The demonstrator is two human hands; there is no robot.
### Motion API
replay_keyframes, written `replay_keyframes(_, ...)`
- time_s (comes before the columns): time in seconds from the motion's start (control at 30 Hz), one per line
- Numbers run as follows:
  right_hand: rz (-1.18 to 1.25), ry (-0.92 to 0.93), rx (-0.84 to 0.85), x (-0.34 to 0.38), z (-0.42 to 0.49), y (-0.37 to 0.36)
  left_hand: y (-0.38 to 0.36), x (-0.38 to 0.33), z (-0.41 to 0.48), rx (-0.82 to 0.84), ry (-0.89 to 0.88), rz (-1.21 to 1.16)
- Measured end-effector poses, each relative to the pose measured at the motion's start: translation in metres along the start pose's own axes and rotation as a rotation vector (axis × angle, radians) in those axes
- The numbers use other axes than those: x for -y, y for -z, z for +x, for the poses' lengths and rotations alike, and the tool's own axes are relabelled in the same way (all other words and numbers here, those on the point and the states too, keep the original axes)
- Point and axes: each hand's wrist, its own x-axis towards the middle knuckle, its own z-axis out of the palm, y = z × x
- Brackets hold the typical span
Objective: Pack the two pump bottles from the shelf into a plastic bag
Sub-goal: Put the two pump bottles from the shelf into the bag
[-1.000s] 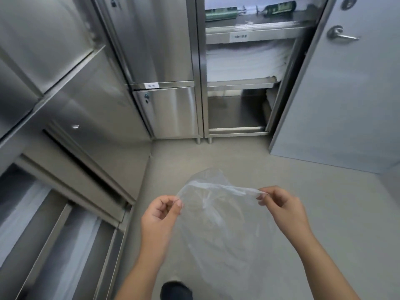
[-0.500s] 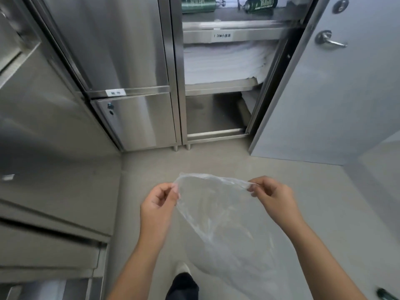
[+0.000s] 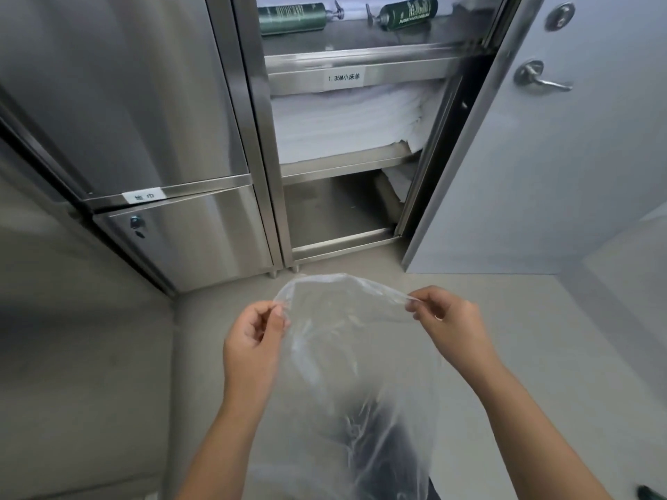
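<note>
Below the open steel cabinet, the left hand point(image 3: 252, 341) and right hand point(image 3: 445, 319) each pinch the rim of a clear plastic bag point(image 3: 361, 373), holding its mouth apart while it hangs. On the upper shelf point(image 3: 361, 54) lie 2 green pump bottles point(image 3: 294, 19) point(image 3: 406, 12) on their sides, pump heads near each other, above folded white linens point(image 3: 343, 120).
</note>
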Motion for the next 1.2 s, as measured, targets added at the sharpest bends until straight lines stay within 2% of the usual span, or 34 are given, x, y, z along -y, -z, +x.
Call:
replay_keyframes(0.23, -0.009, 0.061, -0.011, -0.009, 0.134, 0.028, -0.075, -0.022, 0.090, -0.029, -0.027, 0.028)
replay_keyframes(0.3, -0.012, 0.129, -0.028, -0.006, 0.233, 0.073, -0.149, -0.043, 0.159, -0.067, -0.063, 0.032)
replay_keyframes(0.4, -0.020, 0.196, -0.012, 0.000, 0.280, 0.092, -0.178, -0.059, 0.192, -0.084, -0.123, 0.016)
replay_keyframes(0.57, 0.058, 0.230, 0.015, 0.001, 0.289, 0.095, -0.178, -0.072, 0.201, -0.101, -0.189, -0.061)
replay_keyframes(0.67, 0.063, 0.266, 0.032, 0.015, 0.338, 0.106, -0.205, -0.085, 0.234, -0.106, -0.224, -0.058)
replay_keyframes(1.0, -0.101, 0.510, 0.115, 0.094, 0.480, 0.117, -0.242, -0.102, 0.355, -0.187, -0.310, -0.108)
replay_keyframes(1.2, -0.167, 0.562, 0.173, 0.134, 0.553, 0.094, -0.246, -0.105, 0.417, -0.246, -0.313, -0.129)
